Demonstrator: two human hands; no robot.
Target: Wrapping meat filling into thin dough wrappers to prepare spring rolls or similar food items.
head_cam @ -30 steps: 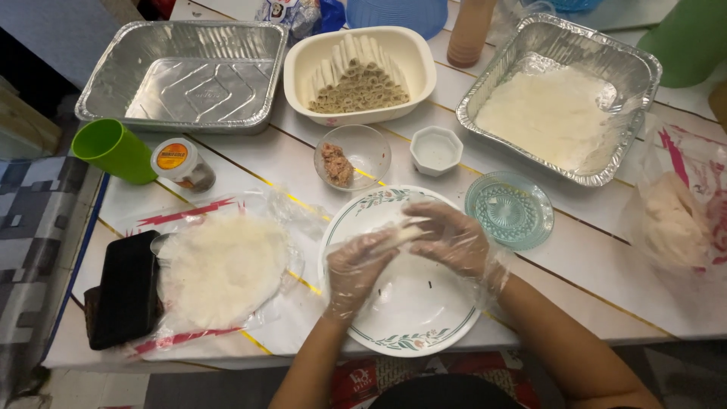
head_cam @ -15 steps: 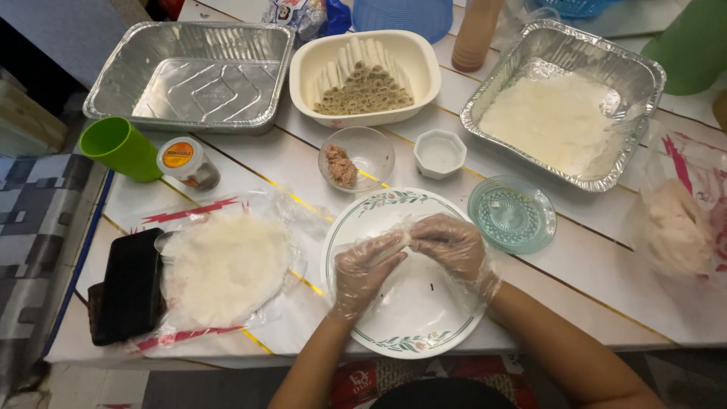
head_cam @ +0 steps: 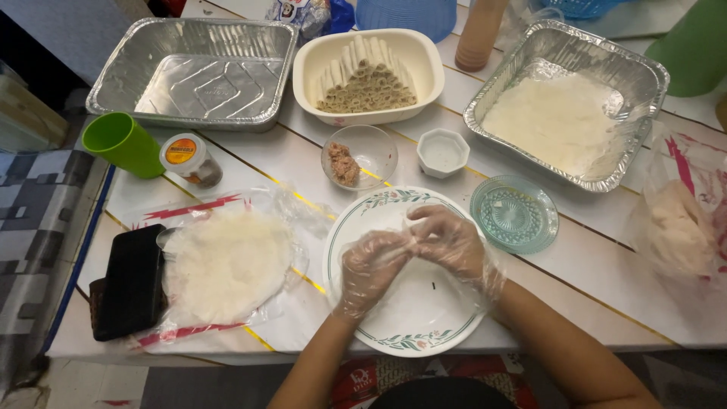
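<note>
Clear plastic gloves cover both hands; the left hand (head_cam: 369,269) and right hand (head_cam: 447,241) meet over the white plate (head_cam: 424,326) at the table's near edge, fingers pinched together on a small pale roll (head_cam: 405,241) — it is mostly hidden; a round wrapper stack (head_cam: 227,263) lies to the left; a bowl of rolls (head_cam: 367,76) sits near the far edge.

Head view, the only camera: it sits on your head and looks almost straight down, from close range, at the table (head_cam: 583,250) before you. Your forearms enter from the bottom edge; the far trays (head_cam: 189,72) lie along the top edge.
</note>
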